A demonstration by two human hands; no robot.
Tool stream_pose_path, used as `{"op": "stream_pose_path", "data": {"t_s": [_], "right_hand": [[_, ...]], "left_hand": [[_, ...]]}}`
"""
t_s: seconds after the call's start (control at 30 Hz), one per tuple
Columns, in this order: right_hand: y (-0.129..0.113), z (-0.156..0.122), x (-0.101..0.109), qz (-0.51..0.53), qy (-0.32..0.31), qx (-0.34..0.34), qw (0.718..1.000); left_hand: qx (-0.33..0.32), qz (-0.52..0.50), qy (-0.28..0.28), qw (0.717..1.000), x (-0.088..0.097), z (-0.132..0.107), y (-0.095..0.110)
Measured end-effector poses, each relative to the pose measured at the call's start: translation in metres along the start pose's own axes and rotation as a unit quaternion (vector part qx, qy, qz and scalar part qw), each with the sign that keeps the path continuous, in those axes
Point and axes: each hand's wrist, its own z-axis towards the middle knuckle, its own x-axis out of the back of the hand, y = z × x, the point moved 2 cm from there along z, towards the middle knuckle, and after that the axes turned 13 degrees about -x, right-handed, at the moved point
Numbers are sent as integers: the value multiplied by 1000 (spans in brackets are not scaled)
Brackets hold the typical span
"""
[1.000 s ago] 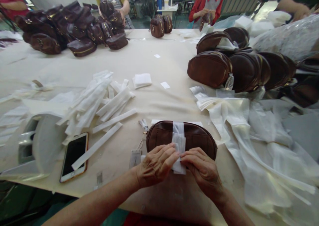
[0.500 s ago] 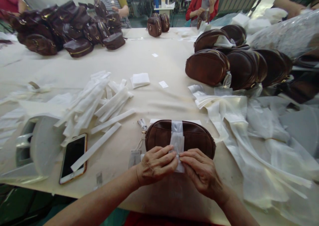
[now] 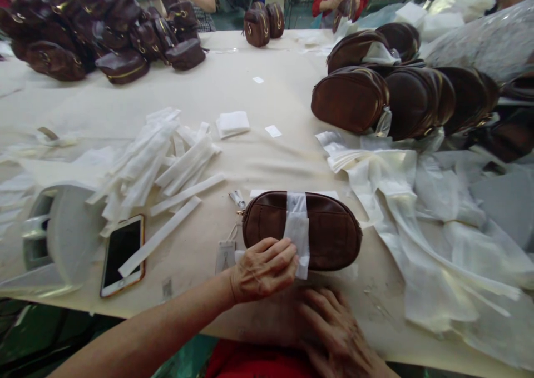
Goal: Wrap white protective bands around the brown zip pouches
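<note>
A small brown leather bag (image 3: 329, 233) lies on the table in front of me, a white wrapping strip (image 3: 297, 228) around its middle. My left hand (image 3: 265, 269) is closed at the bag's front edge, its fingers pressing on the strip's lower part. My right hand (image 3: 334, 328) is off the bag, slightly blurred near the table's front edge, with fingers apart and nothing seen in them. A hang tag (image 3: 226, 257) and a wrapped zipper pull (image 3: 237, 199) lie at the bag's left end.
Loose white strips (image 3: 137, 167) and a phone (image 3: 123, 255) lie left, beside a tape dispenser (image 3: 62, 239). Plastic sheets (image 3: 387, 200) spread at right below stacked brown bags (image 3: 350, 100). More bags (image 3: 120, 39) are piled far left. Co-workers stand across the table.
My right hand has let go of the strip and moved down toward the table edge. My left hand stays on the strip. The view has tilted slightly downward.
</note>
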Motion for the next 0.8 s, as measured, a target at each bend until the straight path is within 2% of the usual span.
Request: {"op": "stream_pose_path", "data": {"t_s": [0.17,0.3,0.57,0.8], "right_hand": [[-5,3,-1,-3,-8,26,1000],[-7,-1,-7,-3,48,30,998],[-3,-3,-16,-7,150,39,988],[-2,2,-16,26,150,33,988]], "left_hand": [[15,-11,-1,1000,-1,-3,0],[20,-11,16,1000,-1,-3,0],[5,12,4,1000,0,-1,4],[13,11,3,1000,1,-1,5]]}}
